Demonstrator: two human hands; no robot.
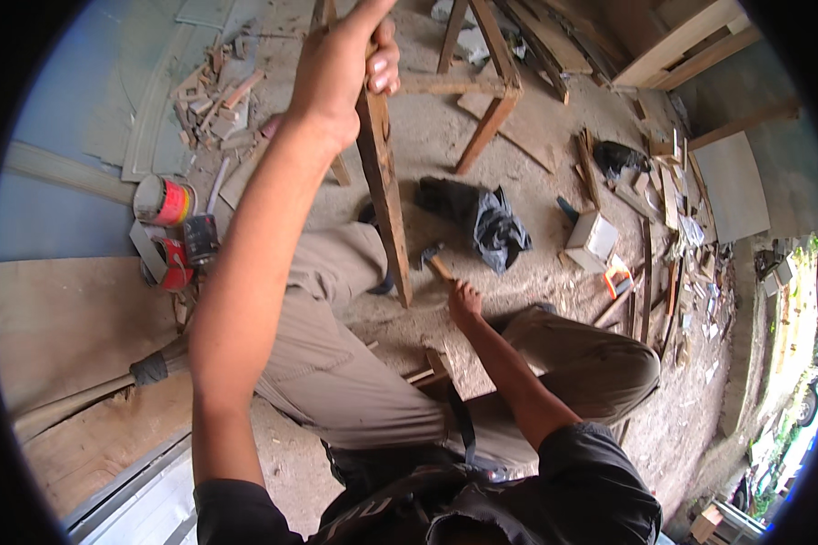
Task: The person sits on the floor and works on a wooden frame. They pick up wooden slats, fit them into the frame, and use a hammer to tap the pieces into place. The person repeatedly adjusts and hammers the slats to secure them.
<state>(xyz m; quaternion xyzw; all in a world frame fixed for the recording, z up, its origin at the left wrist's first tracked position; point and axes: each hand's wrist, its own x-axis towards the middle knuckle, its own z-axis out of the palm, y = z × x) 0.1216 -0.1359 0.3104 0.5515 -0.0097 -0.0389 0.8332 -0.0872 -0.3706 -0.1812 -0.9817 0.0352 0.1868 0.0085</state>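
Note:
My left hand (341, 77) is raised at the top, its fingers wrapped round a wooden frame (386, 182) of battens. One long leg of it slants down toward my knees. Farther back, more of the frame's legs and a crosspiece (450, 84) show. Low between my legs, my right hand (466, 302) is closed round the wooden handle of a hammer (438, 263). The hammer's dark head lies close to the lower end of the slanting leg, apart from it as far as I can see. Just beyond the hammer lies a crumpled black plastic bag (500, 232).
Paint cans (164, 202) stand at the left beside a heap of wood offcuts (218, 109). On the right are a white box-like container (591, 241), loose boards (645, 272) and scattered scraps. A wooden panel (82, 327) and a long pole (82, 400) are at my left.

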